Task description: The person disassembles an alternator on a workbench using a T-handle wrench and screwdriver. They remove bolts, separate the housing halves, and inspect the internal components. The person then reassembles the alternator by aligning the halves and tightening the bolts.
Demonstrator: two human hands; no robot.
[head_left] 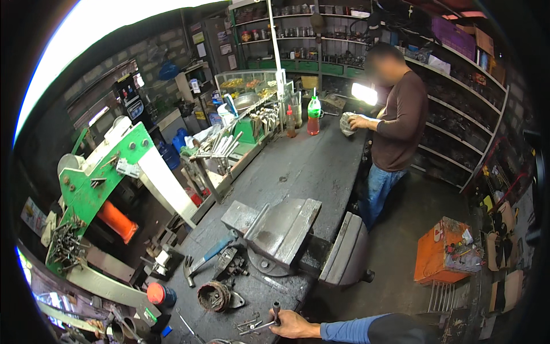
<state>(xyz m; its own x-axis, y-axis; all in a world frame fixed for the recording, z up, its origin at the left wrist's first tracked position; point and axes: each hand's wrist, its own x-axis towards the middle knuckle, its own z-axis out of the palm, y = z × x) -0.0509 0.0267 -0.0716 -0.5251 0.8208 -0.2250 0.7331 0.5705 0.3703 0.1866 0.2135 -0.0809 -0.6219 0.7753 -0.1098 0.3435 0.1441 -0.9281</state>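
Observation:
My right hand point(293, 325), in a blue sleeve, reaches in at the lower edge and is closed around a T-shaped metal wrench point(277, 314). Its thin bar points left over the dark bench, close to several loose bolts point(247, 324). Left of the hand lies a round motor part with copper windings point(213, 297), tilted so that its hollow inside shows. A second dark metal housing point(231, 262) rests behind it, beside a blue-handled claw hammer point(209, 254). A thin metal tool point(187, 324) lies near the front edge. My left hand is out of view.
A large bench vise point(286, 232) stands just beyond my hand. A red-and-blue can point(161, 294) sits at the left edge, near a green press frame point(106, 172). Across the bench another person point(401, 114) holds a metal part. An orange box point(444, 250) stands right.

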